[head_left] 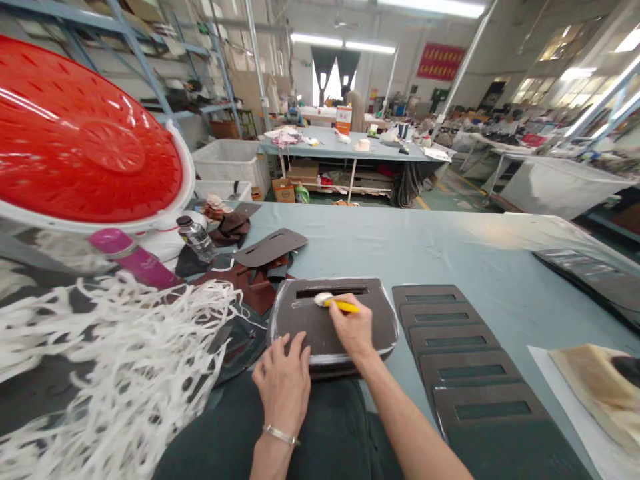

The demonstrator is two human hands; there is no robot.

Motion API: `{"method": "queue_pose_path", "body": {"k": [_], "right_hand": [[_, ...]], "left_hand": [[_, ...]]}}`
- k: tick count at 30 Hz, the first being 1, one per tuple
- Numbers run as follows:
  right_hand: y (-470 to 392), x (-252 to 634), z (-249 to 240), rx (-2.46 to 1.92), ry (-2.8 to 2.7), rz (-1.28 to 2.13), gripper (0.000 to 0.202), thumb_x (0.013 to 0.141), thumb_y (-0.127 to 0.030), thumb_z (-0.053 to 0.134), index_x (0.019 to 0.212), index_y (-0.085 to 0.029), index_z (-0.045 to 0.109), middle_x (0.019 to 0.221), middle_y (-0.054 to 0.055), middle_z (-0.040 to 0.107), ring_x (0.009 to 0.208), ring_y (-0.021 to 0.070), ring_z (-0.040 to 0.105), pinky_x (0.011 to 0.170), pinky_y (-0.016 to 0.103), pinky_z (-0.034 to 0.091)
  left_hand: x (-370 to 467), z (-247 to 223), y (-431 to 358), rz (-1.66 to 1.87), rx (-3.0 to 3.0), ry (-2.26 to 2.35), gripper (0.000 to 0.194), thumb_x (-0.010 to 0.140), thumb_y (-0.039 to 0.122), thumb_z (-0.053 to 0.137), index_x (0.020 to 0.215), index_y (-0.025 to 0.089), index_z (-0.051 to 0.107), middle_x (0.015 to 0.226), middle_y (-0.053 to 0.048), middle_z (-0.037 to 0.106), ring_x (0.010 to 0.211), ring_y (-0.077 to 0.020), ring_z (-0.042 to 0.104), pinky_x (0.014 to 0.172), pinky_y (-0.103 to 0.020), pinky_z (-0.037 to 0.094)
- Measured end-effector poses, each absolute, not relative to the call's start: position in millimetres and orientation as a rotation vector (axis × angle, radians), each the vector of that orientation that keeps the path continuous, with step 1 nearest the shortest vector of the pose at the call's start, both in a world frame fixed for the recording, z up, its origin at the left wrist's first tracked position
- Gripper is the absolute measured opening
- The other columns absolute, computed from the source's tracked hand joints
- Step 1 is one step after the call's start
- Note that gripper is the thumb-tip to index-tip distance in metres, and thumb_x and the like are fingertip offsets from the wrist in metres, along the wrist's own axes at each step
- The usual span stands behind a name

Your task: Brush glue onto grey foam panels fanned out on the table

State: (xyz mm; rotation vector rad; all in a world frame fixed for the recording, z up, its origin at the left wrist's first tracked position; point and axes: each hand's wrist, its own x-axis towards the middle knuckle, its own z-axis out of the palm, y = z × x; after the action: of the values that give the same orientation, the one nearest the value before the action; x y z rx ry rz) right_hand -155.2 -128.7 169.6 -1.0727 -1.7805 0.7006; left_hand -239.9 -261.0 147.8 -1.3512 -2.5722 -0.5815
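Note:
A stack of dark panels point(320, 333) with a long slot near its far side lies at the table's near edge, white smears along its rim. My right hand point(354, 327) grips a yellow-handled brush point(343, 306); its white-coated bristles rest on the top panel just below the slot's left part. My left hand point(285, 377) lies on the stack's near left edge, fingers apart, holding nothing. To the right, several dark slotted pieces point(453, 339) overlap in a row.
White strips point(145, 360) pile up at the left, with a pink bottle point(135, 259) and a clear bottle point(197, 237) behind. A red basin point(100, 143) rises at the upper left. Foam point(595, 387) lies at the right.

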Motion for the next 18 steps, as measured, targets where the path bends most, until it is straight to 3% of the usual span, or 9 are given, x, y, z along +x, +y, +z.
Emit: {"method": "queue_pose_path", "body": {"k": [5,12,18], "right_hand": [[-105.6,-99.9,181.1,-1.324,-1.546,0.389,0.018,0.08,-0.033,0.054,0.074,-0.019,0.063,0.065,0.0,0.062,0.058,0.0136,0.055,0.062,0.024,0.042],[-120.0,-200.3,175.5,-0.925,-1.929,0.638,0.015,0.082,-0.025,0.051,0.084,-0.022,0.065,0.08,0.001,0.068,0.071,0.0142,0.061,0.069,0.022,0.043],[-77.8,-107.4,174.2,-1.307,-1.709,0.399,0.019,0.081,-0.032,0.051,0.075,-0.02,0.065,0.064,0.0,0.064,0.057,0.0142,0.057,0.059,0.023,0.041]], "left_hand": [[-233.3,146.6,-257.0,-0.559,-1.327,-2.574,0.033,0.09,0.036,0.042,0.117,0.028,0.059,0.117,-0.01,0.054,0.107,-0.0277,0.047,0.089,-0.045,0.033],[-229.3,147.3,-255.6,-0.45,-1.318,-2.536,0.035,0.091,0.034,0.038,0.119,0.026,0.057,0.117,-0.01,0.055,0.103,-0.0268,0.049,0.087,-0.043,0.034],[-230.3,152.3,-253.2,-0.426,-1.31,-2.552,0.034,0.091,0.036,0.037,0.116,0.026,0.058,0.114,-0.009,0.054,0.098,-0.0263,0.049,0.083,-0.042,0.035]]}}
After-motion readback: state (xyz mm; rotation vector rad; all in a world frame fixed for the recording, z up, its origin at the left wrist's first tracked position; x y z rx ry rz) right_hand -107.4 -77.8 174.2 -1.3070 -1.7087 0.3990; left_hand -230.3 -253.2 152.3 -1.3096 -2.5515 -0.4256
